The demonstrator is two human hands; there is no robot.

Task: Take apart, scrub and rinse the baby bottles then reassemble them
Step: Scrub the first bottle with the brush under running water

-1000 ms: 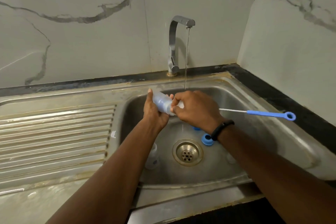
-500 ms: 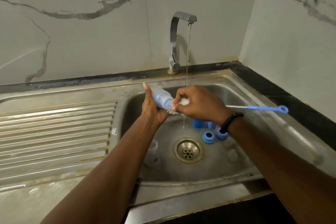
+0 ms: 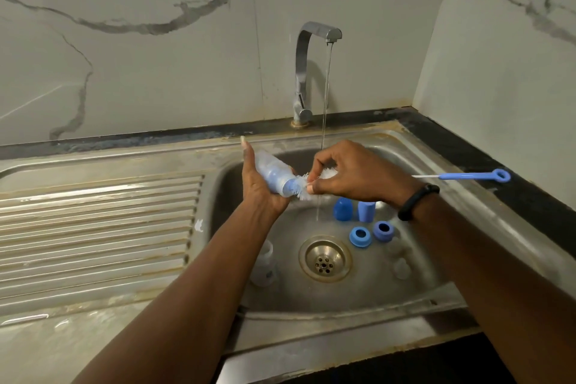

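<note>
A baby bottle being scrubbed with a brush over the sink basin.

The bottle (image 3: 274,173) is held on a slant in the left hand (image 3: 261,193), palm and fingers curled around its body, mouth pointing right and just left of the thin stream from the tap (image 3: 314,50). The brush (image 3: 311,184) is pinched at its bristle end by the right hand (image 3: 352,178), white bristles at the bottle's mouth, its blue handle reaching out over the sink's right rim (image 3: 467,196). Two caps (image 3: 342,209) and two rings (image 3: 360,236) are seen near the basin's back right, with another clear bottle (image 3: 263,263) at the left wall by the drain (image 3: 325,259). The scrubbing step appears to be in hand; next, the bristles would likely need working deeper inside, then a rinse under the stream.
</note>
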